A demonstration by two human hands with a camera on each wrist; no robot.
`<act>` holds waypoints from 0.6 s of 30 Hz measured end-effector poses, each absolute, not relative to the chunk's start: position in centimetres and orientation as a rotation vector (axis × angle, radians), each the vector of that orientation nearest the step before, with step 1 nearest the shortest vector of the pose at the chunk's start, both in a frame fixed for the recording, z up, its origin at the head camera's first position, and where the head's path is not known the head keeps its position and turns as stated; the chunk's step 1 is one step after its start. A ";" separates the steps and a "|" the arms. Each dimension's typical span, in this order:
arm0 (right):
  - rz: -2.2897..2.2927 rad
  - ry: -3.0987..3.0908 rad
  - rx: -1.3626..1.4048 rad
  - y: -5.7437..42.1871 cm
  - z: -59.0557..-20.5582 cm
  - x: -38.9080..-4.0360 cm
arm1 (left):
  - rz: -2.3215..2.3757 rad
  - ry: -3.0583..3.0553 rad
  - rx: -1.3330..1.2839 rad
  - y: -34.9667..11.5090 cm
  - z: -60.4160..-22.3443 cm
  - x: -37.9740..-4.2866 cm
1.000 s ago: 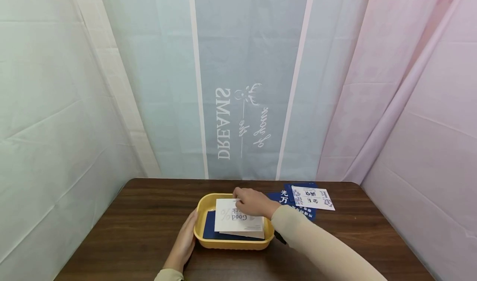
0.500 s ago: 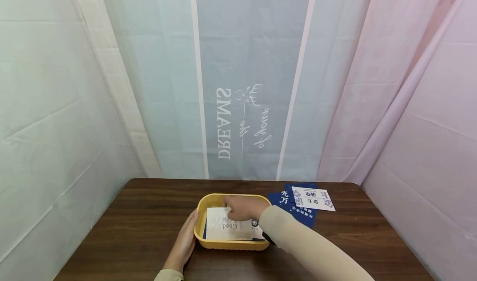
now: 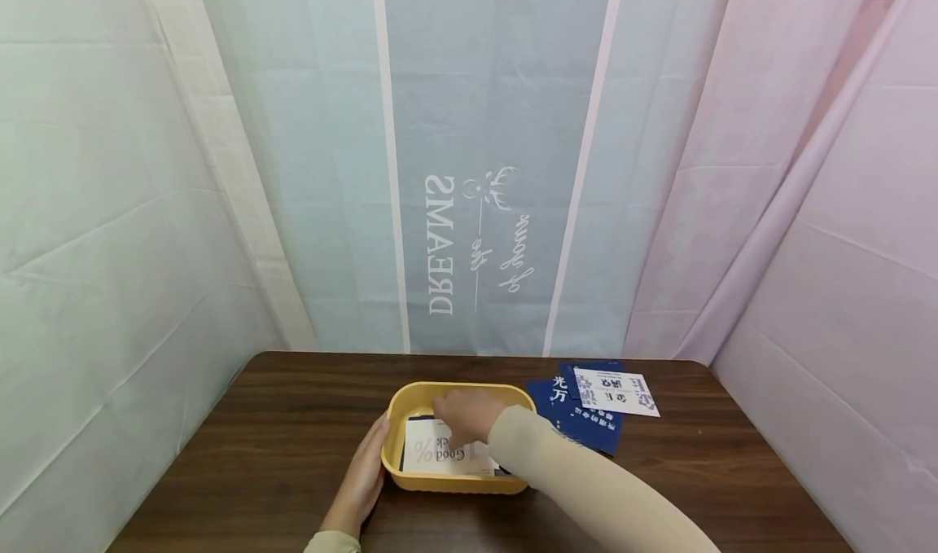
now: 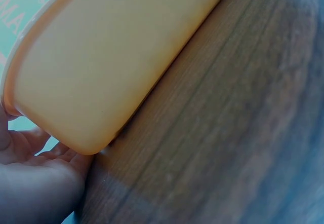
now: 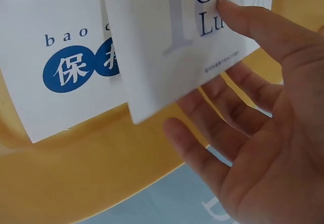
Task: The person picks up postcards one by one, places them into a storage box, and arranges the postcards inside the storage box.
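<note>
Card [image 5: 167,41] overlaps another card [image 5: 61,67] inside the tray [image 3: 454,484], where the right hand [image 3: 469,416] pinches it between thumb and fingers, likely for fine control. The left hand [image 3: 365,465] lies against the tray's end with fingers extended, presumably to keep it from sliding.

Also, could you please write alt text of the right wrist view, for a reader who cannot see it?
The right hand holds a "Good Luck" card, its thumb partly covering the print. Partly behind it, in a yellow tray, is a white "bao" card with blue ovals.
</note>
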State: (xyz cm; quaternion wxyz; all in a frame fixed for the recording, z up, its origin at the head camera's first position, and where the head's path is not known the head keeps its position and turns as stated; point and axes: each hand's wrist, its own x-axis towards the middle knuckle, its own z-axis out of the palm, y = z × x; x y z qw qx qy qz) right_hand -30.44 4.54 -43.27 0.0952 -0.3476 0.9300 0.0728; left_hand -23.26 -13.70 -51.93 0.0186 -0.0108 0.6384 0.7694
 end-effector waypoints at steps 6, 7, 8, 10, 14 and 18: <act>0.356 2.749 -0.989 4.0 -44.0 -30.6 | 2.378 1.983 -0.070 -13.7 -51.8 -23.4; 0.353 2.744 -0.978 4.0 -44.0 -30.6 | 2.376 1.983 -0.079 -13.7 -51.8 -23.4; 0.355 2.742 -0.973 4.0 -44.0 -30.6 | 2.371 1.984 -0.082 -13.7 -51.8 -23.4; 0.345 2.737 -0.968 3.9 -44.0 -30.5 | 2.368 1.985 -0.084 -13.7 -51.8 -23.4; 0.340 2.729 -0.974 3.8 -43.8 -30.5 | 2.374 1.984 -0.082 -13.8 -51.9 -23.4; 0.353 2.718 -0.974 3.8 -43.7 -30.5 | 2.384 1.982 -0.065 -13.8 -51.9 -23.4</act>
